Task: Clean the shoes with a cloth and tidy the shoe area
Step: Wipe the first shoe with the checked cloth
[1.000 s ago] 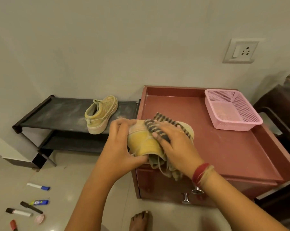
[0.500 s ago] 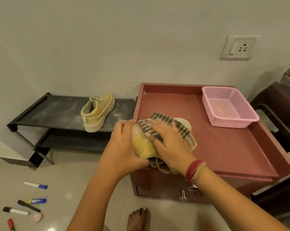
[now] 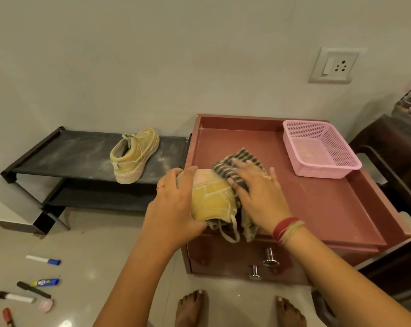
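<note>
Left hand (image 3: 176, 206) grips the shoe (image 3: 210, 197) — right hand (image 3: 261, 194) presses the cloth (image 3: 243, 158) flat on it.

Yellow shoe (image 3: 210, 197) (striped cloth (image 3: 233, 165)), pink basket (image 3: 318, 149).

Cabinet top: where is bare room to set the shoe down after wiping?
Bare red surface lies between the right hand and the right rim of the cabinet top, in front of the pink basket, and along the back wall left of the basket. The front-left is crowded: left hand, shoe, cloth.
</note>
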Demonstrator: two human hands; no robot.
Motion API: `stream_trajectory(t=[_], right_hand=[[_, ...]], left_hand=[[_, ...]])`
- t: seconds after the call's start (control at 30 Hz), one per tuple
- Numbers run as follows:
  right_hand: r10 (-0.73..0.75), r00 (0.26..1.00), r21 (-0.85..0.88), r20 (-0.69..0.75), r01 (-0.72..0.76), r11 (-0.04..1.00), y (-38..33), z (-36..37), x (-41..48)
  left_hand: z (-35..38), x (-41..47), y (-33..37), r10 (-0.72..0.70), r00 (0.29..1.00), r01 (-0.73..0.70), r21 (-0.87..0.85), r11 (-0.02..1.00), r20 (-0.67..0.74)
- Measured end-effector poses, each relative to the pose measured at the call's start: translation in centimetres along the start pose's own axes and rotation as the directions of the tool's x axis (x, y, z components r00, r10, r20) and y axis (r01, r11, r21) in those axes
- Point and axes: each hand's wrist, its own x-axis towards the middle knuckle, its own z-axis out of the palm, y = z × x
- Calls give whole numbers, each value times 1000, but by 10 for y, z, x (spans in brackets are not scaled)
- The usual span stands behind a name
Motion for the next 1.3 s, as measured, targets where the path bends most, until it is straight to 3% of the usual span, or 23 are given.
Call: stream_trajectory(t=[0.07,0.2,0.37,0.53,0.67,0.73,0.87,0.93,1.03,1.2,1.3], right_hand=[[32,999,-2,10,-31,1000,1,1,1],[-165,980,117,112,151,982,-10,9,-13],[80,996,40,-31,-78,996,9,9,5],[-113,989,151,97,97,984,-2,12,-8],[87,996,60,3,-87,994,25,3,4],[126,992,74,-8,-125,989,22,7,1],[-177,981,79,81,170,982,9,15,-15],[-146,989,19,34,146,989,19,12,-9],[102,995,82,-24,-100,992,32,5,2],[-124,990,72,72,119,990,21,11,-11],[82,997,100,4,-82,992,29,8,1]], left_hand=[[2,1,1,-8,1000,8,38,999,13],[6,0,3,-5,1000,5,81,997,6],[6,4,5,-3,997,-4,102,995,72],[10,5,6,42,998,-45,66,997,54],[10,9,5,15,998,-19,56,998,67],[10,11,14,-11,999,4,138,990,45],[20,13,43,-63,998,53,401,914,13],[24,13,44,-46,999,40,431,902,5],[20,12,37,-1,1000,-2,399,917,8],[21,14,28,34,999,-31,280,960,-4],[21,17,21,64,997,-57,166,984,-35]])
